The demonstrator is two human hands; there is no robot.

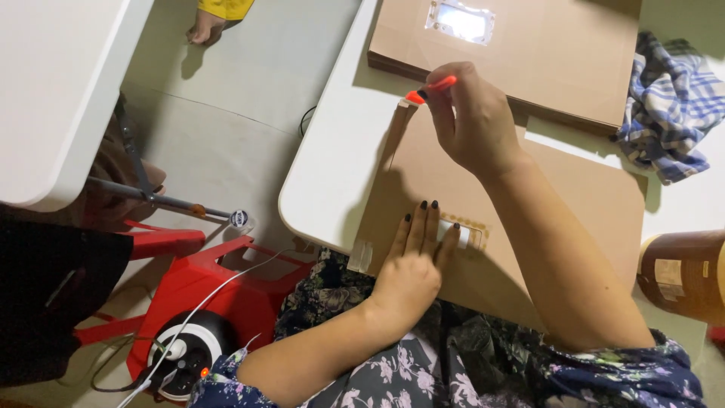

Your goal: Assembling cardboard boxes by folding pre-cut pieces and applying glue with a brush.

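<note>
Watching from here: left hand (411,261) lies flat, fingers spread, pinning the flat brown cardboard envelope (483,219) on the white table (332,166); right hand (472,117) pinches an orange cutter (430,89) at its top corner. Looks barely started, flap edge not yet worked along.

The flat envelope (483,219) under the hands is brown matt paper or thin card, smooth, with a small clear window of shiny film. The stack of envelopes (529,53) further away has the same dull brown paper, and its window film gives a bright reflection. The pen (430,89) in the right hand (472,121) looks like glossy orange plastic. The table (332,166) has a smooth white surface with a soft sheen. The checked cloth (672,106) is woven fabric, soft and wrinkled. The tape roll (683,276) looks brown and glossy. The stool (219,295) is shiny red plastic. The fingernails of the left hand (411,268) carry dark glossy polish.
</note>
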